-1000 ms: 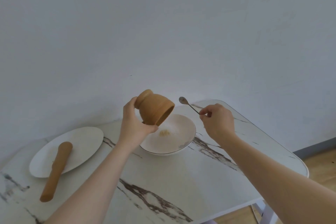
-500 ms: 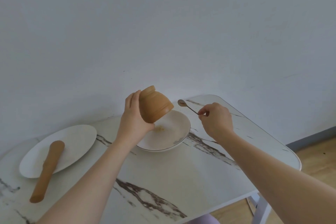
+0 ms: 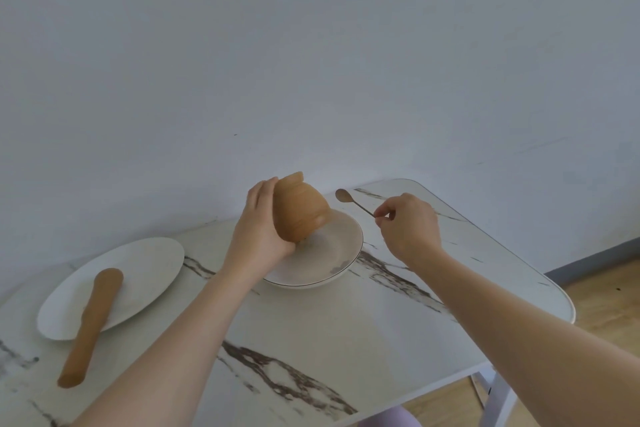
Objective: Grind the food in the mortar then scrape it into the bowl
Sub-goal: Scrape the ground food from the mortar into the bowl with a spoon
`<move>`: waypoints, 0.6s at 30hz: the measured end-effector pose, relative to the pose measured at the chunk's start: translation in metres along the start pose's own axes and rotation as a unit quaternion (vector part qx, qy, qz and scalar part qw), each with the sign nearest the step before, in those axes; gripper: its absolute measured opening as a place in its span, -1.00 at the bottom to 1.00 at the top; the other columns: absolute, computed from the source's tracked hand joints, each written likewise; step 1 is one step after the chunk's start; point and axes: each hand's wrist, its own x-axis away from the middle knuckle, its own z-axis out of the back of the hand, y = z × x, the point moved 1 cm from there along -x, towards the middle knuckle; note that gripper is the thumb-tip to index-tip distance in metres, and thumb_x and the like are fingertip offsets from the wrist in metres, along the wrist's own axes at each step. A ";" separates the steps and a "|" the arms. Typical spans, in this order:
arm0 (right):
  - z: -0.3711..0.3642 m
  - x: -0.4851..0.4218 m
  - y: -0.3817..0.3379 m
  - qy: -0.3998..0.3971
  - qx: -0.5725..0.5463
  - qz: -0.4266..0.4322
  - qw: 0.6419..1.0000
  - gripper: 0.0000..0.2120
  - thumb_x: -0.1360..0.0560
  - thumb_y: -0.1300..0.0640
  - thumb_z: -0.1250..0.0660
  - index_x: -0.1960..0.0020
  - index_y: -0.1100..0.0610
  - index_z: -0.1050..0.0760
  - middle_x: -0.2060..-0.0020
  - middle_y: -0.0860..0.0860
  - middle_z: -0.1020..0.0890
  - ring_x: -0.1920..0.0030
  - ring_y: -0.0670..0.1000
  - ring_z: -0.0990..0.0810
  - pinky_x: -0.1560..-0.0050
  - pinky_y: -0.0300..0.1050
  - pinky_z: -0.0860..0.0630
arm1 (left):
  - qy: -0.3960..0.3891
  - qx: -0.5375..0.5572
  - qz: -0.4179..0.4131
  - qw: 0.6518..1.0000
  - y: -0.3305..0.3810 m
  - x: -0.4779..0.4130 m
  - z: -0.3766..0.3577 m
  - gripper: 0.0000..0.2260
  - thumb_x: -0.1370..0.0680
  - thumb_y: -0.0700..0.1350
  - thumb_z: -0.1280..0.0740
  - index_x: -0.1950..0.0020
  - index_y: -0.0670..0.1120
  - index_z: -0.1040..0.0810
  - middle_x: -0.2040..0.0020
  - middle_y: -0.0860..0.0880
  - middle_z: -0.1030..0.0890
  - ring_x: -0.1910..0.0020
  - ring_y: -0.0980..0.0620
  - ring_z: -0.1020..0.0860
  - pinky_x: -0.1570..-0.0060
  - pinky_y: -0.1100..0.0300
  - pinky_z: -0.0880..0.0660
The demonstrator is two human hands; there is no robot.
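Observation:
My left hand (image 3: 259, 229) grips a brown wooden mortar (image 3: 298, 210), turned nearly upside down with its mouth over the white bowl (image 3: 332, 258). The mortar's rim is close to the bowl's inside; whether it touches I cannot tell. The mortar hides the ground food in the bowl. My right hand (image 3: 408, 227) pinches the handle of a small metal spoon (image 3: 348, 199), held in the air to the right of the mortar, its scoop pointing up and left. A wooden pestle (image 3: 90, 326) lies across the edge of a white plate (image 3: 138, 274) at the left.
The marble-patterned table (image 3: 346, 329) stands against a plain white wall. Its rounded right edge and white leg (image 3: 498, 395) border a wooden floor (image 3: 606, 295) at the lower right.
My left hand has tipped the mortar further over and lowered it toward the bowl. My right hand has kept the spoon beside it, hardly moving.

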 end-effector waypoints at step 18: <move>0.000 0.018 -0.052 0.012 -0.034 0.239 0.970 -0.82 -0.53 0.26 -0.29 0.02 0.15 -0.68 0.19 -0.05 -0.48 0.25 0.06 -0.51 0.23 -0.17 -0.36 | -0.057 0.588 0.273 0.759 -0.020 -0.006 0.030 -0.47 -0.31 -0.41 -0.39 -0.26 -0.16 -0.49 -0.11 -0.11 -0.60 -0.03 -0.05 -0.62 0.11 0.12 -0.64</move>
